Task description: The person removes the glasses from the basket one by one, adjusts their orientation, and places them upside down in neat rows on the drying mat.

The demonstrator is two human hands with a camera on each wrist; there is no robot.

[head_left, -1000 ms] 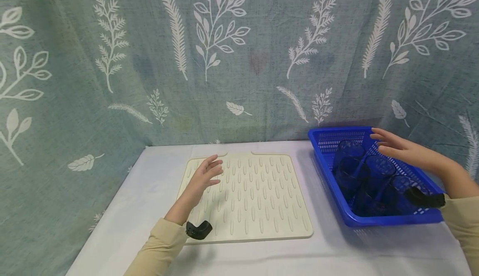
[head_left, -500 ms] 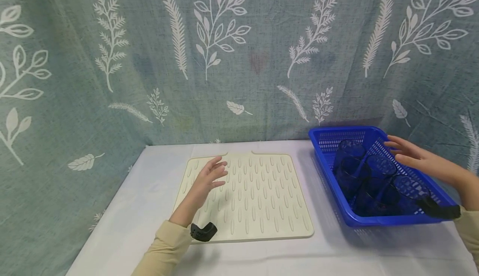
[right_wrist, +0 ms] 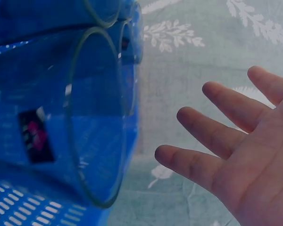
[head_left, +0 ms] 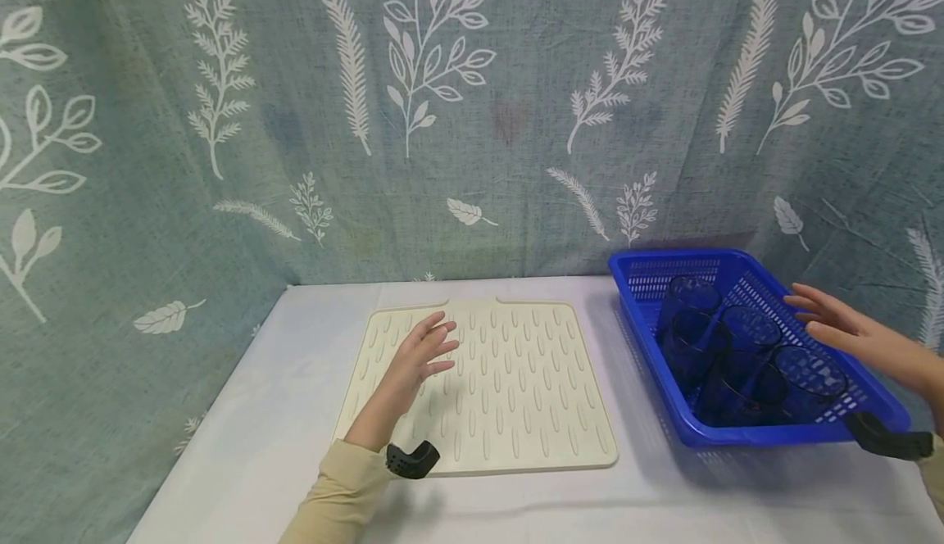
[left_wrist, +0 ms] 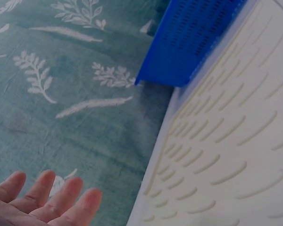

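A cream ribbed mat (head_left: 516,380) lies flat in the middle of the white table. My left hand (head_left: 424,355) hovers over its left part with straight fingers (left_wrist: 61,200) and holds nothing. A blue perforated basket (head_left: 649,278) stands at the right with several clear glasses (head_left: 745,335) lying in it; one glass (right_wrist: 94,117) fills the right wrist view. Over the basket's right wall my right hand (head_left: 848,335) is spread open, its fingers (right_wrist: 203,127) apart from the glasses.
A teal leaf-print cloth (head_left: 472,102) hangs close behind the table and wraps round the left side. White tabletop (head_left: 295,339) shows left of the mat and in front of it. The basket's corner (left_wrist: 179,61) sits just beyond the mat's far edge.
My right hand has drawn back to the right, from above the glasses to over the basket's right wall. My left hand has drifted slightly right and nearer over the mat.
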